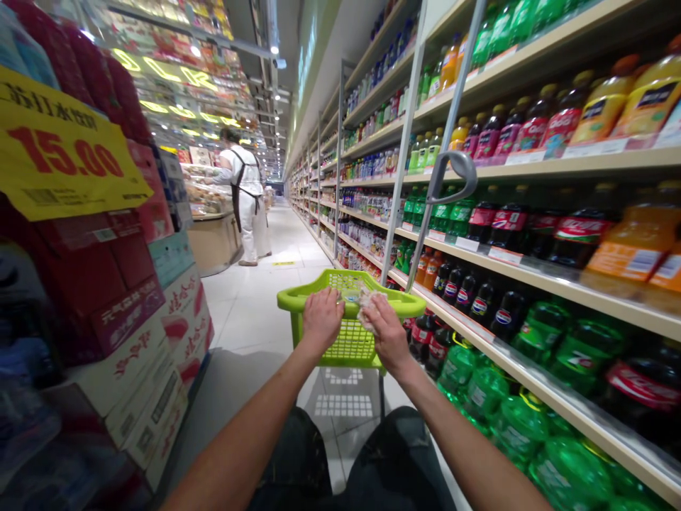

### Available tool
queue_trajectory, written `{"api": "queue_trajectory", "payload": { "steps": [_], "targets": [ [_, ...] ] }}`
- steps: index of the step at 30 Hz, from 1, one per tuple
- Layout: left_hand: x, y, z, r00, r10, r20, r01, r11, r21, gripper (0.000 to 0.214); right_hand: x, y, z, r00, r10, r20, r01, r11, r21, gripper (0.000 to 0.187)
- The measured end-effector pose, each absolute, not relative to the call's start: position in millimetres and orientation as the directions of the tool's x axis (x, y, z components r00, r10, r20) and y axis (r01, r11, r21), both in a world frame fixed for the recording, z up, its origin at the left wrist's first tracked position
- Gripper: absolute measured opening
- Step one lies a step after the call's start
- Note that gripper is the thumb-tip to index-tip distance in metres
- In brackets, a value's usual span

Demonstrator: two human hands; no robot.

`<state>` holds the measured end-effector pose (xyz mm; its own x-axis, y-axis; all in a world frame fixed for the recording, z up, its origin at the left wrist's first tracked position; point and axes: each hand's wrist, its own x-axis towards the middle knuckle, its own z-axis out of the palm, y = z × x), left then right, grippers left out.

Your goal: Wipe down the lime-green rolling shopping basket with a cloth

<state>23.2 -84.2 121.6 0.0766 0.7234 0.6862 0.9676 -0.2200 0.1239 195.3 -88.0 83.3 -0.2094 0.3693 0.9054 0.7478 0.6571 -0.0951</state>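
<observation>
Cloth (367,306) in right fingers (381,309) seemingly wipes the near rim (408,306) of the shopping cart (351,344); gripping left fingers (332,297) should steady further wiping.

Cream-edged shelves (564,277) of coloured plastic bottles (482,301) lined the right; at left, a rectangular yellow price sign (64,152) topped red and white cardboard cartons (133,383), a white-clothed person (246,174) standing beyond.

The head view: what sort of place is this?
Most likely a supermarket drinks aisle: long cream shelves packed with coloured plastic drink bottles, a yellow rectangular price sign reading 15.00, and a lime-green plastic shopping cart in front.
</observation>
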Motion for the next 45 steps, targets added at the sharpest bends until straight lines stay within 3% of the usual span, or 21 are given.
{"api": "queue_trajectory", "payload": {
  "steps": [3,9,15,22,29,40,45],
  "targets": [
    [20,-84,122,0.086,0.722,0.687,0.967,-0.225,0.116,0.036,211,-84,83,-0.214,0.35,0.912,0.753,0.654,-0.075,0.03],
    [23,-86,123,0.051,0.734,0.677,0.973,-0.188,0.13,0.038,256,-77,82,0.025,0.424,0.906,0.844,0.476,-0.246,0.036],
    [25,-89,124,0.058,0.752,0.656,0.973,-0.19,0.131,0.038,205,-87,83,-0.189,0.413,0.891,0.741,0.656,-0.147,0.032],
    [21,-92,125,0.099,0.748,0.656,0.964,-0.235,0.123,0.04,253,-76,81,0.023,0.41,0.912,0.842,0.483,-0.239,0.033],
    [22,-95,128,0.107,0.768,0.632,0.969,-0.223,0.107,0.042,206,-86,82,-0.195,0.398,0.897,0.746,0.654,-0.128,0.034],
    [-4,-97,130,0.126,0.774,0.621,0.977,-0.206,0.058,0.038,230,-64,89,-0.015,0.524,0.852,0.766,0.554,-0.327,0.032],
    [-4,-98,134,0.144,0.782,0.606,0.982,-0.187,0.008,0.032,178,-76,93,-0.201,0.478,0.855,0.69,0.688,-0.223,0.037]
  ]
}}
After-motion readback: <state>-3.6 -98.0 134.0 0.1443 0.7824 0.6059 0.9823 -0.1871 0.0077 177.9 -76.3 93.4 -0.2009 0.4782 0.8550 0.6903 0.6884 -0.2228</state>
